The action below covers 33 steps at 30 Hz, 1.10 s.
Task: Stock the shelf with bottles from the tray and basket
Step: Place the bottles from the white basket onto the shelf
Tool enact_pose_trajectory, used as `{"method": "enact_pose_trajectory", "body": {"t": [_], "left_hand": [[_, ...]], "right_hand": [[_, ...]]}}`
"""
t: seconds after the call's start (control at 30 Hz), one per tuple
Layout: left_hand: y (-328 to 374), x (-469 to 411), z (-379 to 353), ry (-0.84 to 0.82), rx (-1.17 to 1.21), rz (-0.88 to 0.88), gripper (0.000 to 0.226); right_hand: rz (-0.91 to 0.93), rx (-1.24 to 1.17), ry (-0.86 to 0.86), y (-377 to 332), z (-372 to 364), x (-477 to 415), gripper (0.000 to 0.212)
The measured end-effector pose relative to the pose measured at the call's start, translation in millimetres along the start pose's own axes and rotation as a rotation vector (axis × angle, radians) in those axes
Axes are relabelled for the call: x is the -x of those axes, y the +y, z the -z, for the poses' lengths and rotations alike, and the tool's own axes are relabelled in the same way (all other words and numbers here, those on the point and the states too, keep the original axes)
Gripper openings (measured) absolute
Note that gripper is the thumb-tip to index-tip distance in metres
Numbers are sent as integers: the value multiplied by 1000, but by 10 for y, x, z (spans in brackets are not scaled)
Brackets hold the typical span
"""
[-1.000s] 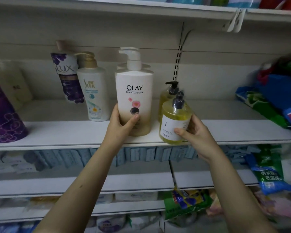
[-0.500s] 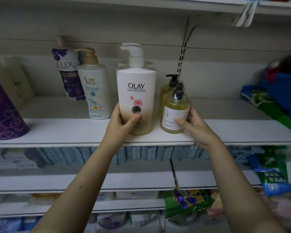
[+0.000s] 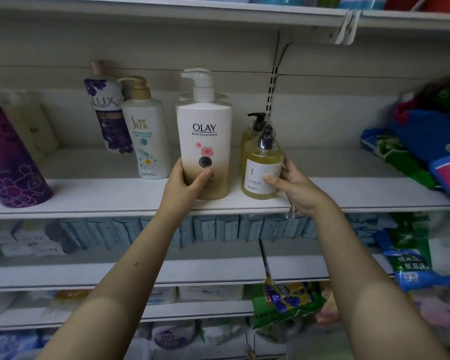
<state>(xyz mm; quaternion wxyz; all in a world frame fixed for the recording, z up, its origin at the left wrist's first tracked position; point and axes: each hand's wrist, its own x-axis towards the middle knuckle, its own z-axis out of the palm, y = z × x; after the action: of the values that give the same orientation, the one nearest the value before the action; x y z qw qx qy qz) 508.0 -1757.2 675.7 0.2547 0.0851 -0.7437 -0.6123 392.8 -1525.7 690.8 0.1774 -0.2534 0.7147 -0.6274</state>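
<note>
White-to-beige Olay bottle [image 3: 204, 149] with pink flowers; clear yellow soap bottle [image 3: 261, 172], black pump; purple floral Lux bottle [image 3: 107, 115]; white shelf [image 3: 115, 196].

Glossy plastic Olay bottle [image 3: 204, 149], clear amber bottle [image 3: 261, 172], matt shelf [image 3: 102, 196].

Both bare forearms reached up and forward; left hand [image 3: 186, 187] was wrapped around the lower Olay bottle [image 3: 205, 149], thumb across its front, while right hand [image 3: 295, 187] cupped the yellow pump bottle [image 3: 261, 168], fingers behind, thumb on label.

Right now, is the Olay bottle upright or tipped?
Upright: the Olay bottle stands base-down on the shelf, pump on top, left hand gripping it.
</note>
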Motion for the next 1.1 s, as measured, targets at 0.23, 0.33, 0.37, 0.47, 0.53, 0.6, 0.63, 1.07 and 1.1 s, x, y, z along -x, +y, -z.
{"method": "enact_pose_trajectory", "body": {"t": [0.23, 0.33, 0.37, 0.47, 0.53, 0.6, 0.63, 1.07, 1.1], "left_hand": [[130, 359, 6, 133, -58, 106, 84], [140, 753, -53, 173, 9, 96, 78], [136, 882, -67, 176, 35, 92, 75], [96, 1222, -62, 139, 105, 94, 62], [44, 1427, -17, 89, 129, 125, 51], [-59, 1621, 64, 42, 143, 172, 46], [-130, 1718, 120, 25, 136, 198, 47], [-1145, 3102, 1823, 312, 35, 650, 33], [-1213, 3216, 2013, 345, 31, 692, 32]], "right_hand": [[-47, -85, 149, -90, -141, 361, 92], [-10, -149, 311, -40, -349, 684, 86], [14, -166, 354, -2, -437, 787, 83], [82, -227, 387, 131, -723, 1090, 63], [88, -260, 348, 245, -922, 1270, 52], [58, -264, 307, 391, -1123, 1395, 43], [29, -260, 286, 480, -1222, 1439, 39], [-476, -207, -10, 1699, -3271, 1897, 31], [-514, -214, -16, 1748, -3481, 1951, 31]]}}
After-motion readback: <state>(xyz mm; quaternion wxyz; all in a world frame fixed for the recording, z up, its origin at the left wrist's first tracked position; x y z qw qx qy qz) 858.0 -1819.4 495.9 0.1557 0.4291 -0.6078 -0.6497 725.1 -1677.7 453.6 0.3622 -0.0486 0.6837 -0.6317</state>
